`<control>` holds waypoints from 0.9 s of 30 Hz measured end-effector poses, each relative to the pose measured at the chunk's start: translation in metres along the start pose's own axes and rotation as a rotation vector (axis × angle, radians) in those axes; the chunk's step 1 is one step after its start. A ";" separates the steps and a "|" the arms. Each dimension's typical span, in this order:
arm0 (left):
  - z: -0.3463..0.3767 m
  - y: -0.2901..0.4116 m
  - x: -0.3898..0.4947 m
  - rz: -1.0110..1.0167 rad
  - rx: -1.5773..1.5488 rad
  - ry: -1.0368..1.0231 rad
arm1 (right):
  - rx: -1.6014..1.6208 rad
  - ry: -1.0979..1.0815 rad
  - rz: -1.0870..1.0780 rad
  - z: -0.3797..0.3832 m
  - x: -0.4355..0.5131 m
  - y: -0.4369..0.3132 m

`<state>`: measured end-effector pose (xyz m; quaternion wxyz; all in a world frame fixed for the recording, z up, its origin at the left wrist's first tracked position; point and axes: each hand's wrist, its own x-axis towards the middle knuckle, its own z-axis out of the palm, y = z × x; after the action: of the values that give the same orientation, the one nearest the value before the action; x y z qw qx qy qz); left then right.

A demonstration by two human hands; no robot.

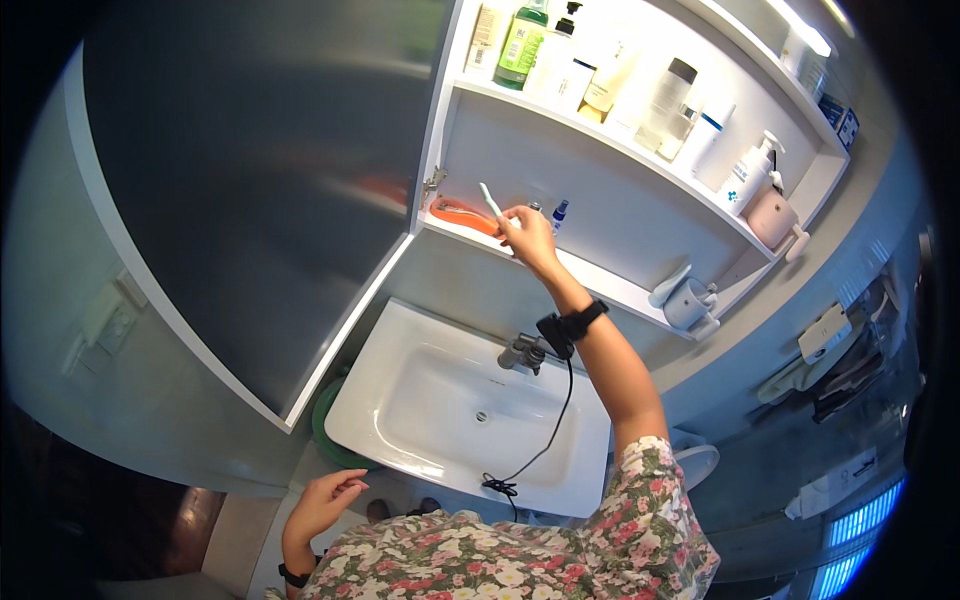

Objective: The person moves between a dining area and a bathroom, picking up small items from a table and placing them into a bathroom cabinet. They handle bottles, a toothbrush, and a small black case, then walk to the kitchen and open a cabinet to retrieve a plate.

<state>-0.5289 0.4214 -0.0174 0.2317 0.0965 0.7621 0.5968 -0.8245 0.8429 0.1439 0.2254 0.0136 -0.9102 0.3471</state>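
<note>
My right hand (527, 238) is raised to the lower shelf of the wall cabinet, pinching a slim pale-green stick-like tool (489, 199) between thumb and fingers. Its exact kind cannot be made out. Just behind the fingers lies an orange tray (459, 216) with small things inside, partly covered by my hand. A small blue-capped spray bottle (559, 214) stands to the right of my hand on that shelf. Lower left, my left hand (324, 501) hangs beside the washbasin's front corner, fingers loosely bent, holding nothing.
A dark cabinet door (255, 195) is swung out at left. Bottles, including a green one (520, 49), line the upper shelf; cups (686, 301) stand below right. Under my right arm are the white washbasin (390, 352) and faucet (521, 352). A black cable (559, 427) trails from my wrist across the basin.
</note>
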 end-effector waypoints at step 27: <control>-0.012 -0.035 -0.027 -0.084 -0.087 0.249 | -0.430 0.126 -0.219 0.045 0.099 -0.001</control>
<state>-0.5064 0.3904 -0.0420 0.1640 -0.0206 0.7617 0.6265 -0.9311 0.8270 0.1566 0.3155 0.0421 -0.9405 0.1192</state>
